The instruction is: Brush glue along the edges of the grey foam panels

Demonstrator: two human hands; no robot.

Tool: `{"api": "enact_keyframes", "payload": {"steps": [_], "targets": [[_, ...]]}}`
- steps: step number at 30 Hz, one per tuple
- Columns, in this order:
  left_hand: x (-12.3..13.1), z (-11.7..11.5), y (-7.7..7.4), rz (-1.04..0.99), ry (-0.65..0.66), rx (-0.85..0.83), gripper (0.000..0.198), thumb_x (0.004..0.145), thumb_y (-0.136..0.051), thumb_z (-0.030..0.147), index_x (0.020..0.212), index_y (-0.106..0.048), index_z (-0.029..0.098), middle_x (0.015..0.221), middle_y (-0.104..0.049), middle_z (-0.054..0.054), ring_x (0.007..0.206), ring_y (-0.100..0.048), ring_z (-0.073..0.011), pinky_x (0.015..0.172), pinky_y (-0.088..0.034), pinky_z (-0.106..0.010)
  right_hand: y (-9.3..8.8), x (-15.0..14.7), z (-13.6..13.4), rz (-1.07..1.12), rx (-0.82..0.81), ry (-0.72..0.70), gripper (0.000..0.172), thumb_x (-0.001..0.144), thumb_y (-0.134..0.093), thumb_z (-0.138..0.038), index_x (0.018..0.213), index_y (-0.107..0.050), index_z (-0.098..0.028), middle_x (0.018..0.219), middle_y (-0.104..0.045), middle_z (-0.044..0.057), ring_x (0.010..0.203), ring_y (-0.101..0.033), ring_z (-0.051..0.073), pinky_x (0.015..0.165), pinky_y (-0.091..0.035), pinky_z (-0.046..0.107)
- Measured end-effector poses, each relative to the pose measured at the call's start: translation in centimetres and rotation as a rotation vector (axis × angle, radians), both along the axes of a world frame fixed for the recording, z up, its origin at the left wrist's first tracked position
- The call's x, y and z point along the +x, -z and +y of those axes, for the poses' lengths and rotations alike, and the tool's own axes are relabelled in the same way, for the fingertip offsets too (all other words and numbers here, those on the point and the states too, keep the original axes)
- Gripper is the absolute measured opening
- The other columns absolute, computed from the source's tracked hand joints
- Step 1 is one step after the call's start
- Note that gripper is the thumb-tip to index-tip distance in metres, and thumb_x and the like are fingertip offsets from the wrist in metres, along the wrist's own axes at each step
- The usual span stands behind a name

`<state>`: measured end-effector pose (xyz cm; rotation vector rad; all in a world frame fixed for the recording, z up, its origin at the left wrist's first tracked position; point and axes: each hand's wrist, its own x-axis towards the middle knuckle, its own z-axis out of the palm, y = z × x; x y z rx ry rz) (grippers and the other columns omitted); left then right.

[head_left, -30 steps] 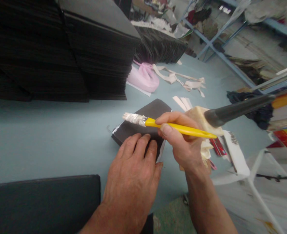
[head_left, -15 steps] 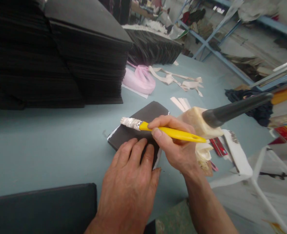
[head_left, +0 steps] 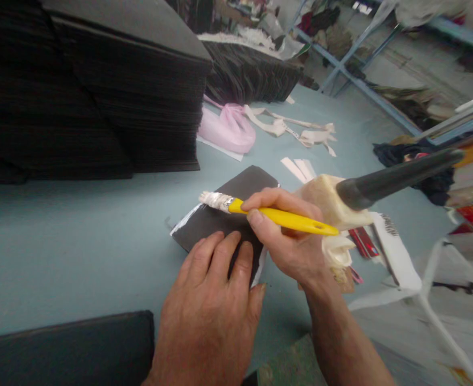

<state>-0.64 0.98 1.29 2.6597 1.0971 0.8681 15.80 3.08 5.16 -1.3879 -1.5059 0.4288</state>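
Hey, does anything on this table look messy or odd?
Mildly, yes. The paintbrush in the right hand has white residue caked on its bristles up to the metal ferrule, and the cream strips beyond the black piece lie tangled. No obvious damage stands out.

So the bare left grip (head_left: 210,305) is palm down, fingers pointing forward and a bit spread, thumb out to the right and lower down. The bare right grip (head_left: 290,241) is in a pinch, thumb and index finger reaching left, other fingers mostly hidden. Bare right forearm (head_left: 341,332) slants in from the bottom edge. The two grips are close, but not touching.
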Motion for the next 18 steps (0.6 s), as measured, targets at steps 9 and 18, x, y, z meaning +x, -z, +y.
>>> {"api": "enact_keyframes", "payload": {"steps": [9,18], "targets": [[-0.4,0.3,0.4,0.048,0.045,0.005,0.046,0.107,-0.044,0.032,0.146,-0.063,0.015,0.140,-0.072,-0.012,0.130,-0.066,-0.0327,0.111,-0.061,-0.052,-0.9,-0.7,-0.1,-0.089,0.020,-0.072,0.013,0.085,-0.066,-0.014,0.085,-0.076,-0.023,0.082,-0.081,-0.003,0.070,-0.073,0.011,0.066,-0.059,0.022],[-0.7,0.4,0.7,0.065,0.046,0.059,0.043,0.106,-0.049,0.035,0.142,-0.065,0.016,0.143,-0.070,-0.011,0.133,-0.062,-0.0325,0.109,-0.061,-0.050,-0.6,1.3,1.2,-0.062,0.026,0.062,0.009,0.088,-0.068,-0.019,0.086,-0.077,-0.022,0.066,-0.071,-0.004,0.052,-0.055,0.008,0.047,-0.043,0.021]]}}
